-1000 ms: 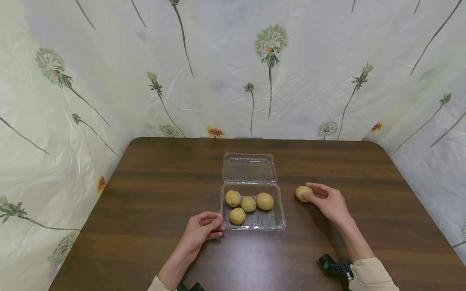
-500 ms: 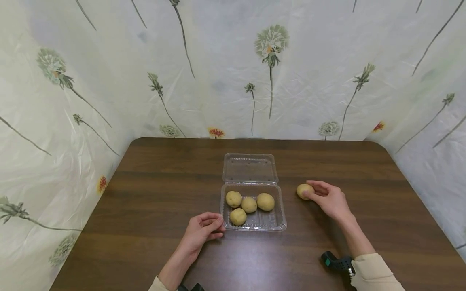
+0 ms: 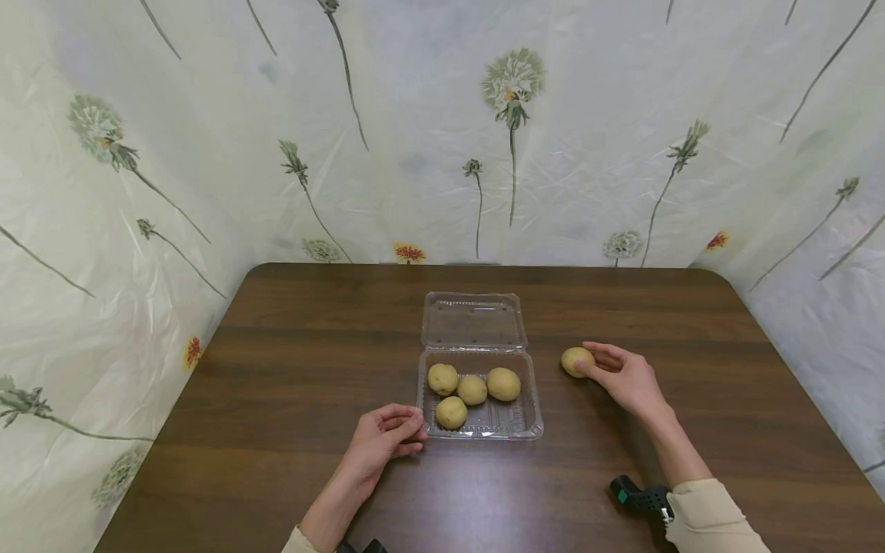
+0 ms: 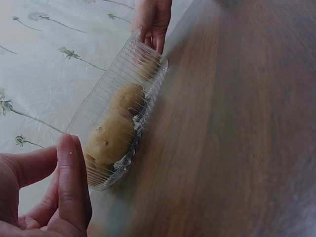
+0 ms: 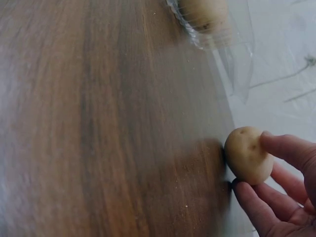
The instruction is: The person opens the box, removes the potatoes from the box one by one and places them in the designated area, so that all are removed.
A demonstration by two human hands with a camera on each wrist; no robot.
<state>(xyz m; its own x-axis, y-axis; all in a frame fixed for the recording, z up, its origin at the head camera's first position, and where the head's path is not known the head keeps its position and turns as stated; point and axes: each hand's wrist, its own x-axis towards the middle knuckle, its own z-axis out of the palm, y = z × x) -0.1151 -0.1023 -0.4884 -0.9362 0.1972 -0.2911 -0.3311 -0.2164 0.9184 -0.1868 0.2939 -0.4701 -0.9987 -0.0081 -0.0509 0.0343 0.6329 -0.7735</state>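
Note:
A clear plastic clamshell container (image 3: 515, 418) lies with its lid folded back, several small yellow potatoes (image 3: 503, 384) in its base. At the front-left corner my left hand (image 3: 386, 439) pinches the rim between thumb and fingers, which the left wrist view shows up close. Right of the container, my right hand (image 3: 631, 384) holds a single potato (image 3: 577, 362), its thumb on one side and fingertips on the other. In the right wrist view this potato (image 5: 247, 155) sits at or just above the tabletop; contact is hard to tell.
Under everything is a dark brown wooden table (image 3: 311, 346). The container's lid (image 3: 473, 321) lies toward the back. A plastic sheet (image 3: 415, 153) printed with dandelions hangs behind the table and at both sides. A dark strap device (image 3: 639, 498) is on the right wrist.
My right hand and its potato have shifted very slightly toward the back of the table. The left hand, the container and the potatoes inside stay in place.

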